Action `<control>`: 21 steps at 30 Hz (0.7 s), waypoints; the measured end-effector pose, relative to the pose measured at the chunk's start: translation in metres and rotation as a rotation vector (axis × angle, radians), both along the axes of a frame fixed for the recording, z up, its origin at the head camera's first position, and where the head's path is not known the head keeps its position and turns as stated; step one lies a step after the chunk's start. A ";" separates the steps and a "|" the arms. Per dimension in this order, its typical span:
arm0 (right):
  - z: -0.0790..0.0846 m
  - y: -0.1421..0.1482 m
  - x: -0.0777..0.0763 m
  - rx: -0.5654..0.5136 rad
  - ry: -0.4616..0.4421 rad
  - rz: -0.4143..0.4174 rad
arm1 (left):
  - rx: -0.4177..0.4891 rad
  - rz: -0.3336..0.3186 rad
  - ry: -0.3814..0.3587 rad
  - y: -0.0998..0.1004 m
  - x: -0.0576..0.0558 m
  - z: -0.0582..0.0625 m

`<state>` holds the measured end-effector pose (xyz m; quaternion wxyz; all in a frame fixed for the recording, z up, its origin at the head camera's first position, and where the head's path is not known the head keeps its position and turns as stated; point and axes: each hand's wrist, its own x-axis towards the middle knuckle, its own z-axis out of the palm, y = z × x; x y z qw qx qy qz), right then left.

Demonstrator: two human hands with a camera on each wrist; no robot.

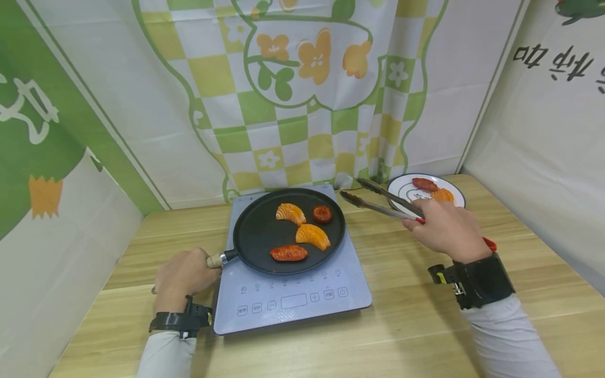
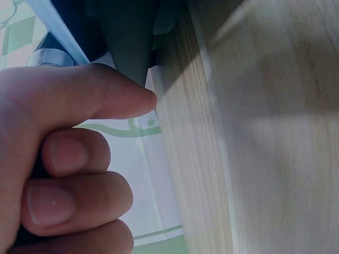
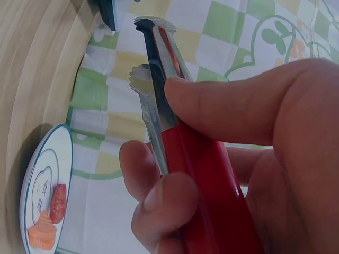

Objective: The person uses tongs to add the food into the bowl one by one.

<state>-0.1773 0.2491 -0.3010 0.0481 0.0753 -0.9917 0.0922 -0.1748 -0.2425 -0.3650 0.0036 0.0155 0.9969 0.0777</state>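
Note:
My left hand (image 1: 185,275) grips the handle (image 1: 218,259) of a flat black pan (image 1: 257,231). In the left wrist view the curled fingers (image 2: 79,201) show up close. The pan sits on a pale induction cooktop (image 1: 293,310). Inside it lie two orange salmon-like slices (image 1: 313,236), a reddish sausage-like piece (image 1: 289,253) and a round dark-red piece (image 1: 322,214). My right hand (image 1: 446,231) holds metal tongs (image 1: 387,211) with red grips (image 3: 204,185). Their tips are apart with nothing between them, to the right of the pan.
Behind the right hand stands a white plate (image 1: 399,185) with a blue rim, bearing a sausage-like piece (image 1: 425,184) and an orange slice (image 1: 442,196). A checked green and yellow curtain (image 1: 293,126) hangs behind the wooden table (image 1: 402,336). White panels close both sides.

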 end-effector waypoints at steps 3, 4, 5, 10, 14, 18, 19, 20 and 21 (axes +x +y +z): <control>0.000 0.002 0.000 0.001 -0.002 0.000 | -0.002 -0.002 0.003 0.000 0.000 0.000; -0.001 0.002 0.000 0.002 0.000 -0.002 | -0.002 -0.002 0.004 0.000 0.000 0.000; -0.001 0.003 -0.001 0.003 0.003 -0.002 | -0.001 -0.002 0.004 0.000 0.000 0.000; -0.001 0.006 -0.001 -0.002 0.006 -0.007 | -0.001 -0.001 0.001 0.001 0.001 0.001; -0.002 0.008 -0.002 -0.013 0.001 -0.010 | -0.003 0.004 -0.001 0.002 0.001 0.000; -0.003 0.011 -0.003 -0.014 -0.004 -0.012 | -0.005 0.007 0.001 0.002 0.002 0.000; -0.003 0.011 -0.003 -0.013 -0.004 -0.013 | -0.005 0.006 0.002 0.002 0.002 0.000; -0.004 0.012 -0.004 -0.011 -0.004 -0.015 | -0.006 0.006 0.004 0.002 0.002 0.000; -0.004 0.012 -0.004 -0.008 -0.005 -0.018 | -0.006 0.005 0.005 0.002 0.002 0.000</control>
